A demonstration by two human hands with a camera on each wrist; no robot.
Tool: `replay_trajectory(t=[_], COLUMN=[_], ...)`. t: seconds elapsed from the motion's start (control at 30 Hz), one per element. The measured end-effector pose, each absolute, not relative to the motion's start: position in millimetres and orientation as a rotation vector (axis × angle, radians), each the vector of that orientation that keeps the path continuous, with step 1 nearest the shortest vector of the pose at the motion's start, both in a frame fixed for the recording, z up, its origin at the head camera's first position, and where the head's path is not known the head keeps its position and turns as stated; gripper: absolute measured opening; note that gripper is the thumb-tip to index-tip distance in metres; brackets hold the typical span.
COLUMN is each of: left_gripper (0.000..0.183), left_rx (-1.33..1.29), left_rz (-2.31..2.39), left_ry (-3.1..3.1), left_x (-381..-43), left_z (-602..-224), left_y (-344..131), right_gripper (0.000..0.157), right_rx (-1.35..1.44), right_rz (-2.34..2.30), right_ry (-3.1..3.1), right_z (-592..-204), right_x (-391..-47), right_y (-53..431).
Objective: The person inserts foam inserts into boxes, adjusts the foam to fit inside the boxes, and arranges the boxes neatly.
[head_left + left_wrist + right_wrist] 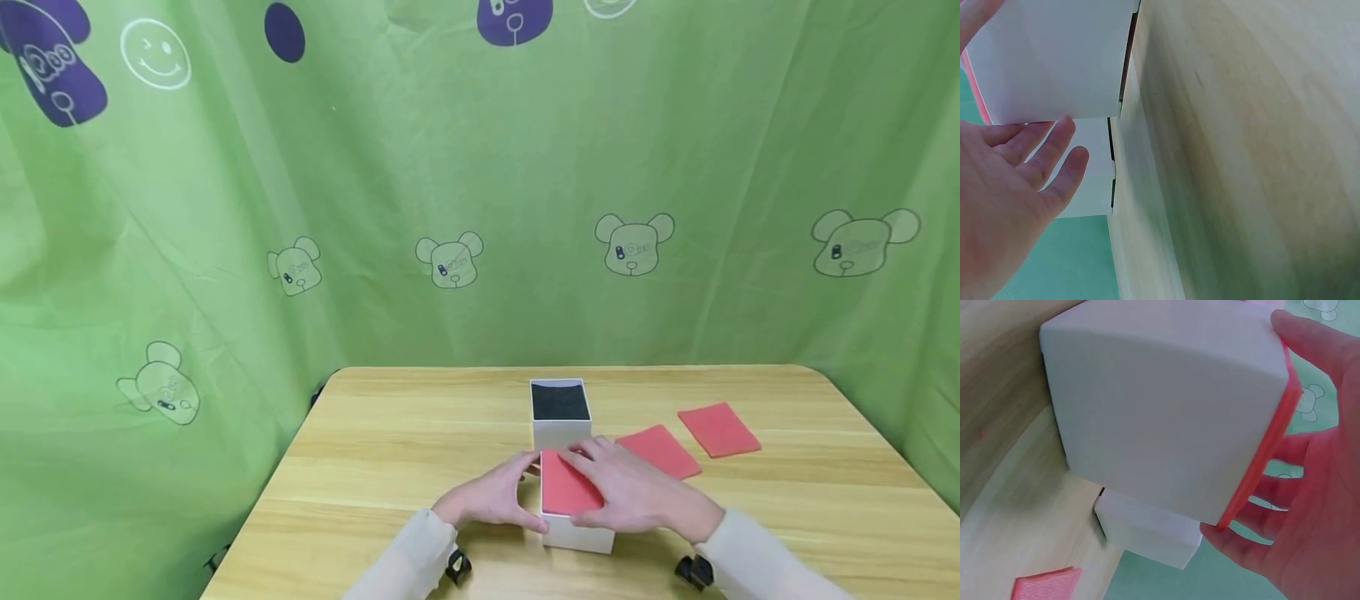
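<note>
A white box (577, 533) stands on the table with a red foam sheet (564, 487) across its open top. My left hand (497, 493) holds the box from the left, thumb at the near corner and fingers against the far side. The right hand (628, 487) reaches over the right side, its thumb at the near edge and its fingers bent over the sheet and the rim. In the right wrist view the sheet's red edge (1266, 450) sticks out a little past the white wall. Part of the sheet is hidden under the right hand.
Just behind stands a second white box (561, 429), with a black sheet (561, 402) inside its top. Two more red sheets lie flat to the right, a nearer one (663, 451) and a farther one (720, 429). A green curtain (525, 317) hangs behind the wooden table (405, 433).
</note>
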State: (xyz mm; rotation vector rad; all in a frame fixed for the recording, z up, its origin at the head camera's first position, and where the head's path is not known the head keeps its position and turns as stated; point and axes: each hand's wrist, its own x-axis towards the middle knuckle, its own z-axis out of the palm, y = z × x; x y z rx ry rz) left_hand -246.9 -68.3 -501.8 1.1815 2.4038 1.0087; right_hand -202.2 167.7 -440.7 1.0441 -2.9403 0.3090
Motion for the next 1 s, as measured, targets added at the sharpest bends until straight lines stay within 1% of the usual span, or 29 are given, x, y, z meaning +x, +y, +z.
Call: replay_trajectory(t=[0.3, 0.57, 1.0], left_gripper=[0.095, 0.097, 0.097], left_rx=[1.234, 1.201, 1.187], left_rz=[1.011, 1.010, 1.005], left_ry=[2.410, 2.416, 2.415], left_x=[-246.2, -247.1, -246.0], left_z=[-503.4, -502.9, -502.0], left_y=[-69.2, -69.4, -70.0], right_gripper=[0.081, 0.072, 0.071], right_rx=[1.085, 1.115, 1.080], right_rz=[0.339, 0.393, 0.434], right_ry=[-2.876, -2.745, -2.799], right_z=[-451.2, -457.9, -459.0], right_x=[-204.6, -207.7, -208.2], right_y=[167.6, 164.4, 160.2])
